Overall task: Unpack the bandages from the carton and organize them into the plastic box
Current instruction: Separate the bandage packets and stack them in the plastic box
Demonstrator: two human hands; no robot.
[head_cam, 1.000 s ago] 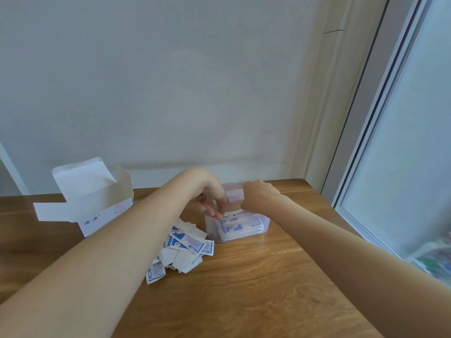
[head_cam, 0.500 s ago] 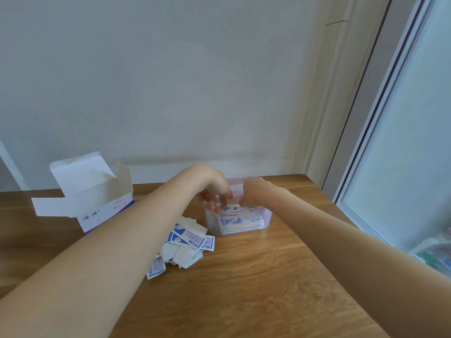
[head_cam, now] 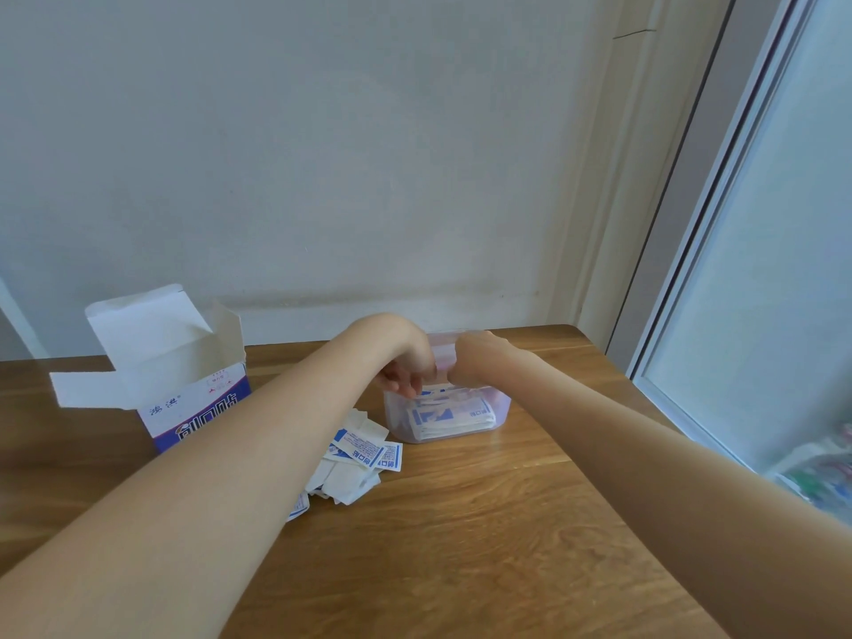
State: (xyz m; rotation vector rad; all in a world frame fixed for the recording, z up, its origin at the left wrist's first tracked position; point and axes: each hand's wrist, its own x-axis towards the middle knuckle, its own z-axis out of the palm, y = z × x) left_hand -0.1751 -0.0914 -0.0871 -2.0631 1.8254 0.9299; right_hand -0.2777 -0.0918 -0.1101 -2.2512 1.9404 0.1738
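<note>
Wooden table [head_cam: 484, 523] carries an open carton [head_cam: 184, 389] at nine o'clock of the plastic box [head_cam: 500, 410], loose bandages [head_cam: 355, 463] between. Both hands, left hand [head_cam: 405, 362] and right hand [head_cam: 475, 357], hover over the box with fingers curled; whether they hold anything I cannot tell.

Soft daylight from right window [head_cam: 774, 315]; wide-angle edge bending; forearms blurred

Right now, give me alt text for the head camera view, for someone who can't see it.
Both hands, left hand and right hand, reach into a clear plastic box of stacked bandages on a wooden table. A loose pile of bandages lies beside it, with an open carton standing farther left.
</note>
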